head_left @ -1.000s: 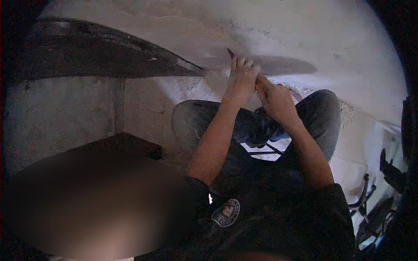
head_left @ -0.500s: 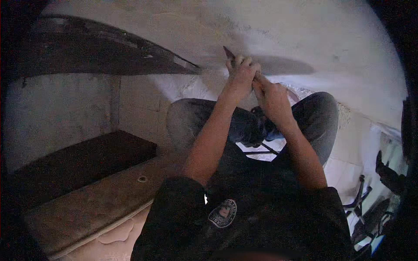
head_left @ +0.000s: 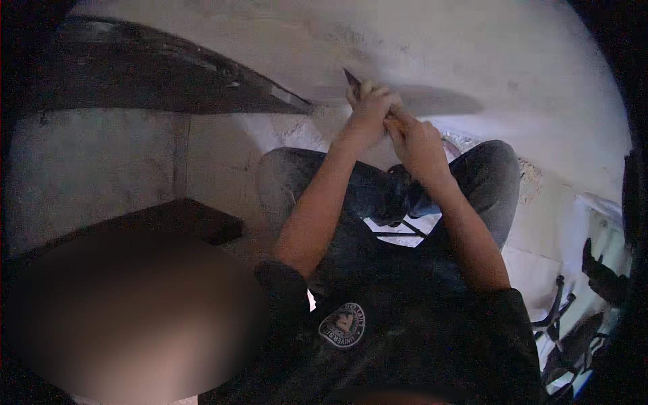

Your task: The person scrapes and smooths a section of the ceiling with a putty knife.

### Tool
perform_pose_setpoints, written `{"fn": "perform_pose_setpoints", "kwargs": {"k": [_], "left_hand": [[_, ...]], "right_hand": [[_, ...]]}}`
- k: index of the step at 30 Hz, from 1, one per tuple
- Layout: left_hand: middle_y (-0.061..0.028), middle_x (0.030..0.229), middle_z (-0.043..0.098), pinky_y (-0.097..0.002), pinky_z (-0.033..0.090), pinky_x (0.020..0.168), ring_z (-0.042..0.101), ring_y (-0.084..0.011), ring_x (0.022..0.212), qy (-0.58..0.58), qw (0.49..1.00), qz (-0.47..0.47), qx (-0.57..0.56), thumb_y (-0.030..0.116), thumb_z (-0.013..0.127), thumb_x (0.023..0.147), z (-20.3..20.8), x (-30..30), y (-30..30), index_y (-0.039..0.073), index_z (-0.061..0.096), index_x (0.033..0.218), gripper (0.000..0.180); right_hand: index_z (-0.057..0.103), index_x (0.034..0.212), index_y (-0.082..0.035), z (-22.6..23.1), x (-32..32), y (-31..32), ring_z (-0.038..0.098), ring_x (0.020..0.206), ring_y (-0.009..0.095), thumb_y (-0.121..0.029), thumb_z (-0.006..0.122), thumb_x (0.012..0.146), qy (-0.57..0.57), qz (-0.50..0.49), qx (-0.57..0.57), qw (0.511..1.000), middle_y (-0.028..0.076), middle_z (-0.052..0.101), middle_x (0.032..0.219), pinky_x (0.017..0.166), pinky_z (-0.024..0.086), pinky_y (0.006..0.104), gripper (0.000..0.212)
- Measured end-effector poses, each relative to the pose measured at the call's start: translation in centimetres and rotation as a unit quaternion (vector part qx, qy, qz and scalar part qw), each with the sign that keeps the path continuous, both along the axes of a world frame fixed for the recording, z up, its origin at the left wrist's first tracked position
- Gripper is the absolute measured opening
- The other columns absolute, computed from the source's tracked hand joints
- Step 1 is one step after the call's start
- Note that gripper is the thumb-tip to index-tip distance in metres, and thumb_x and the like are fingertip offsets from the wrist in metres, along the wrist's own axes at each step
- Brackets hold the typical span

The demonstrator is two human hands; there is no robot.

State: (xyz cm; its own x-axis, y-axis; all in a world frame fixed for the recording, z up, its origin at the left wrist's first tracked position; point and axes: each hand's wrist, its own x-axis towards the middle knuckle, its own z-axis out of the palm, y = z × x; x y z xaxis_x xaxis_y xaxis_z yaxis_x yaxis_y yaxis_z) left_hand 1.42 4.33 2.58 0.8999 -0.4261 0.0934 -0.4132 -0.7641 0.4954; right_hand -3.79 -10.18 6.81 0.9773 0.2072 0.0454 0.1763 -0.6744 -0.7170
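Note:
My left hand (head_left: 371,111) is closed around a dark, narrow piece with a pointed tip (head_left: 351,77), which sticks out beyond my fingers, up and to the left. Its full shape is hidden, so I cannot tell its kind. Just below and to the right, my right hand (head_left: 424,147) is closed on a tan, stick-like piece (head_left: 398,123), mostly covered by the fingers. Both hands meet above my lap, between my bent knees. I cannot tell whether the dark and tan pieces are one thing.
A pale stained surface (head_left: 472,61) lies beyond my hands, with a shadow on it. At upper left is a dark shelf-like edge (head_left: 169,74); below it, a dark brown slab (head_left: 196,216). A blurred patch hides the lower left. Black chair-like legs (head_left: 557,304) stand at right.
Both hands have shifted slightly up and left in the picture, still closed together. More of the tan piece shows by my right fingers. A blurred patch now covers the lower left.

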Motion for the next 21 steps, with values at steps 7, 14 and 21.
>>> {"fn": "perform_pose_setpoints", "kwargs": {"k": [7,14,21], "left_hand": [[-0.0058,0.12,0.056,-0.0677,0.02,0.099,0.039,-0.0311,0.122,0.013,0.999,0.022,0.027,0.01,0.07,0.073,-0.4,0.3,-0.2,0.014,0.067,0.104,0.032],[-0.0035,0.125,0.055,-0.067,0.019,0.099,0.037,-0.031,0.124,-0.072,0.997,0.025,0.031,0.014,0.073,0.073,-1.3,0.0,0.1,0.018,0.068,0.108,0.036],[-0.0033,0.128,0.05,-0.07,0.016,0.102,0.035,-0.0311,0.127,-0.015,0.999,0.014,0.046,0.009,0.07,0.076,-0.5,-0.9,-0.2,0.018,0.066,0.11,0.035]], "right_hand": [[0.066,0.101,-0.003,-0.1,2.3,-0.8,0.063,0.079,0.046,-0.029,0.054,0.093,-0.006,0.055,-0.079,0.995,0.027,0.064,0.081,0.072,0.049,0.0532,0.029],[0.06,0.112,-0.004,0.5,3.0,-1.7,0.062,0.082,0.046,-0.025,0.055,0.092,0.038,0.153,-0.019,0.987,0.027,0.064,0.088,0.075,0.047,0.0552,0.029],[0.062,0.116,0.001,1.9,1.3,-1.6,0.068,0.083,0.04,-0.017,0.059,0.093,0.064,0.081,-0.023,0.994,0.026,0.067,0.091,0.071,0.052,0.041,0.029]]}}
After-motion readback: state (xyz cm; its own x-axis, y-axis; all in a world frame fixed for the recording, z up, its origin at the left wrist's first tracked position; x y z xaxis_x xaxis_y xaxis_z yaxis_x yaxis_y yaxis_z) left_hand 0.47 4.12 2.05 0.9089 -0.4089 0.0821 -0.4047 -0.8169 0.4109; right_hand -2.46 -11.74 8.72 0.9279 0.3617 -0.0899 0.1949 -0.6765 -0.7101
